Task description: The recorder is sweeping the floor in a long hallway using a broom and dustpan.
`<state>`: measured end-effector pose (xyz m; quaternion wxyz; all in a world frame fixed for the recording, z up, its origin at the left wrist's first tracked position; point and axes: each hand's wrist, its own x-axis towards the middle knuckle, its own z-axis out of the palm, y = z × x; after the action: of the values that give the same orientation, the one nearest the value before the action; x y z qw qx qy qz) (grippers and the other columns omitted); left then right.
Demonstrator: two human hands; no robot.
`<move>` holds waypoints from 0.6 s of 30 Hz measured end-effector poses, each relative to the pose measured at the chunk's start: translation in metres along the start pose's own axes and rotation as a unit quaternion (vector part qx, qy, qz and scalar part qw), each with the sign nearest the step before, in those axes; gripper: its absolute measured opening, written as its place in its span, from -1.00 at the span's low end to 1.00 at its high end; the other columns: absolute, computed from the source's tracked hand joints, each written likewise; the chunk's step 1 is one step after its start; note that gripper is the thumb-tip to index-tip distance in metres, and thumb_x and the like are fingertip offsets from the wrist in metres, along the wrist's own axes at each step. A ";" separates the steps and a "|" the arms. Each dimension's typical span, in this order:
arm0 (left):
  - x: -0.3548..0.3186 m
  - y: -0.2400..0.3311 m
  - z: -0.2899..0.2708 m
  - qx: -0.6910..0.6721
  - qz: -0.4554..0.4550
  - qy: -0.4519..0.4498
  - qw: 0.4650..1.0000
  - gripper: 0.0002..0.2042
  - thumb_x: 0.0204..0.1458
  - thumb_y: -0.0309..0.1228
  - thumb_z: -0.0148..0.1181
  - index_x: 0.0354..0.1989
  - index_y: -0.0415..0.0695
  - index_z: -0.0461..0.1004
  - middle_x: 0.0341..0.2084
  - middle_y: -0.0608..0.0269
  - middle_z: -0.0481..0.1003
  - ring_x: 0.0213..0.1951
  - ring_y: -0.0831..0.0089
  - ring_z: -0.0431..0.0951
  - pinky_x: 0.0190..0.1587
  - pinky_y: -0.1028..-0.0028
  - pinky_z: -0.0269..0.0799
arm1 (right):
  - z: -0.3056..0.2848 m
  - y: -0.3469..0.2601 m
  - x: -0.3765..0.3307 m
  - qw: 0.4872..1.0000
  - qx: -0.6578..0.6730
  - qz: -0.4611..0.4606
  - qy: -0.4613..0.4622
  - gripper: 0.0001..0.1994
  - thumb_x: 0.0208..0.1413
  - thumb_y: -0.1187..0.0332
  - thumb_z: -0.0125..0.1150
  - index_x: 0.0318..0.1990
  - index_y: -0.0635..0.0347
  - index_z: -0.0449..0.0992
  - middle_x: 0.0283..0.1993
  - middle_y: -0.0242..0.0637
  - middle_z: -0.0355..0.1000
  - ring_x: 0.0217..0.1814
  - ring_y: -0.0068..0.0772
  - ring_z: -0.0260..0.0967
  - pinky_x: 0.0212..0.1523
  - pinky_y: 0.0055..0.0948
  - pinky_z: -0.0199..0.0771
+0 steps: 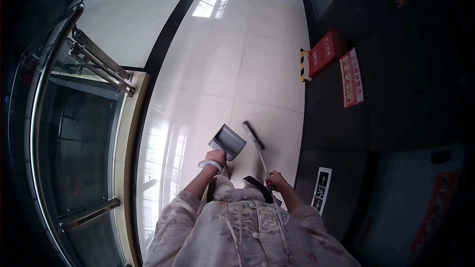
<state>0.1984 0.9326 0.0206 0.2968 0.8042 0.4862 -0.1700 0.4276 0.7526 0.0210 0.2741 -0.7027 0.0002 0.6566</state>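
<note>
My left hand (216, 156) is closed at the near edge of a grey dustpan (228, 139), whose handle is mostly hidden beneath the fingers. A pale bangle circles that wrist. To the right, my right hand (275, 180) grips the light-coloured handle of a broom (261, 154). Its dark, narrow bristle head (254, 135) lies close to the tiled floor, a short way right of the dustpan and apart from it. Whether the bristles touch the floor I cannot tell. The inside of the dustpan faces up, and no litter can be made out in it.
Glossy pale tiles (269, 69) stretch ahead between dark borders. On the left runs a metal handrail (37, 113) with glass panels. Along the dark right wall are a red box (326, 54) by a yellow-black striped marking, a poster (351, 79) and a small arrow sign (321, 188).
</note>
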 end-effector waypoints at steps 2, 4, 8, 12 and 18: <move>0.010 -0.012 -0.004 0.025 0.019 0.005 1.000 -0.78 -0.09 -0.23 -0.03 -0.41 -0.03 0.51 -0.46 0.06 0.50 -0.38 0.16 0.52 -0.30 0.25 0.42 | -0.009 -0.006 -0.011 0.996 0.074 0.030 -0.035 -0.70 -0.12 0.62 -0.02 -0.16 0.25 0.20 -0.61 -0.25 0.18 -0.78 -0.63 0.04 -0.83 -0.61 0.04; 0.015 -0.013 -0.016 0.011 0.030 0.002 0.999 -0.77 -0.09 -0.20 -0.03 -0.40 0.00 0.51 -0.46 0.08 0.50 -0.38 0.18 0.52 -0.31 0.25 0.42 | -0.023 -0.015 -0.021 0.989 0.136 0.040 -0.051 -0.70 -0.11 0.62 -0.04 -0.15 0.25 0.20 -0.61 -0.25 0.18 -0.79 -0.66 0.01 -0.83 -0.64 0.01; 0.022 -0.001 -0.036 0.025 0.050 0.009 0.998 -0.80 -0.11 -0.20 0.02 -0.41 0.04 0.52 -0.47 0.14 0.51 -0.39 0.22 0.52 -0.32 0.28 0.43 | -0.034 -0.027 -0.043 0.980 0.195 0.031 0.004 -0.71 -0.09 0.63 -0.10 -0.14 0.23 0.20 -0.62 -0.23 0.18 -0.82 -0.71 -0.06 -0.86 -0.67 -0.09; 0.044 0.014 -0.045 0.038 0.040 0.017 0.998 -0.83 -0.17 -0.28 0.03 -0.42 0.03 0.51 -0.47 0.17 0.51 -0.36 0.25 0.52 -0.32 0.31 0.44 | -0.069 -0.042 -0.024 0.979 0.196 -0.039 0.031 -0.79 -0.12 0.60 -0.09 -0.26 0.21 0.21 -0.67 -0.24 0.18 -0.84 -0.70 -0.05 -0.90 -0.65 -0.13; 0.080 0.054 -0.051 -0.007 0.032 0.030 0.999 -0.76 -0.11 -0.15 0.02 -0.33 0.05 0.51 -0.43 0.17 0.52 -0.35 0.24 0.52 -0.31 0.31 0.44 | -0.143 -0.116 0.061 0.984 0.112 -0.054 0.124 -0.71 -0.17 0.61 0.02 -0.24 0.11 0.23 -0.69 -0.32 0.18 -0.82 -0.54 0.09 -0.91 -0.51 -0.02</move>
<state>0.2828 1.0009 0.0310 0.2933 0.8219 0.4698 -0.1329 0.6099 0.8182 0.0080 0.3843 -0.7424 0.0696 0.5444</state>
